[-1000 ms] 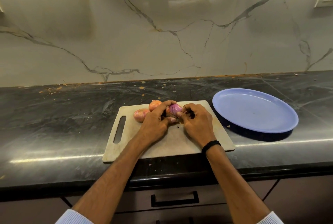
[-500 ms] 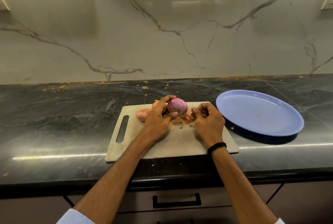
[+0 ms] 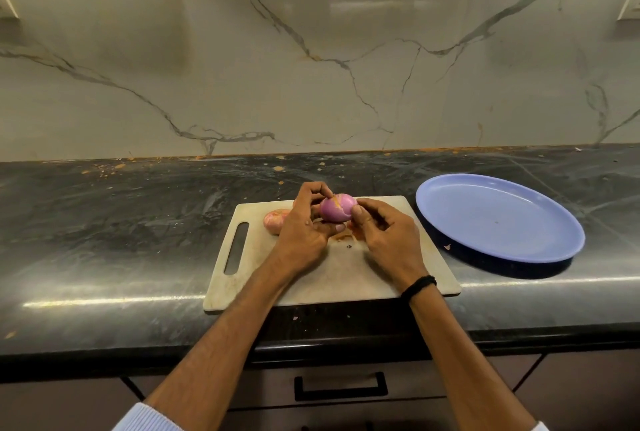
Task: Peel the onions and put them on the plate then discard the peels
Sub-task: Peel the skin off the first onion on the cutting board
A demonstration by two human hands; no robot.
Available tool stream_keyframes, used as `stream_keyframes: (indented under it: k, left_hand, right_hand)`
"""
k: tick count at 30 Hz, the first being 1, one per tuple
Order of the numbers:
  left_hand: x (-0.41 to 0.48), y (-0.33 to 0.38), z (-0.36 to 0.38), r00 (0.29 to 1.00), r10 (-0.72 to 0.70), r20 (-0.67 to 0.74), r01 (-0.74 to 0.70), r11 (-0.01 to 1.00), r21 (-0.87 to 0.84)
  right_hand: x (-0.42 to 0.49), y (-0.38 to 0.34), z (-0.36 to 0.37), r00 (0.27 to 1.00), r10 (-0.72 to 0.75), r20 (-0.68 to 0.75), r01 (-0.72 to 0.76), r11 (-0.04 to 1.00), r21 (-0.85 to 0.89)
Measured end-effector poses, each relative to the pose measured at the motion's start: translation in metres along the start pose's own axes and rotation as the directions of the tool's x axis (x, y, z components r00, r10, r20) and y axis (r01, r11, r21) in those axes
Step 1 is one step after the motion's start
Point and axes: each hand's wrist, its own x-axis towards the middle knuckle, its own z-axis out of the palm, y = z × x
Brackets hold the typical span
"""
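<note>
Above one cutting board, the left hand and right hand pinch one peeled onion; one unpeeled onion lies beside them, one blue plate nearby.

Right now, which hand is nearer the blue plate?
Right. The right hand holds the peeled onion on the side toward the plate; the left hand grips it from the far side.
</note>
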Motion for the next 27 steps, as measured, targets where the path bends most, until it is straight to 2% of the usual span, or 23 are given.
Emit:
stream_keyframes:
  k: [11,16,22,27]
  left_hand:
    - [-0.0001,-0.0037,0.0017,0.999,0.042,0.016,-0.042,0.998,0.038]
    - [-0.0004,-0.0042,0.0024,0.998,0.063,0.03,-0.065,0.996,0.068]
    - [-0.0032,-0.0013,0.0049,0.996,0.067,0.058,-0.073,0.992,0.105]
    - [-0.0026,-0.001,0.0048,0.998,0.057,0.035,-0.061,0.992,0.109]
  right_hand:
    - [0.0025,0.0046,0.0016,0.999,0.025,0.021,-0.026,0.999,0.022]
    - [0.0039,0.0036,0.0039,0.996,0.043,0.084,-0.041,0.999,-0.028]
    - [0.0043,0.0051,0.0033,0.998,0.041,0.051,-0.037,0.995,-0.091]
    - [0.0038,0.0025,0.0035,0.994,0.063,0.09,-0.065,0.998,0.018]
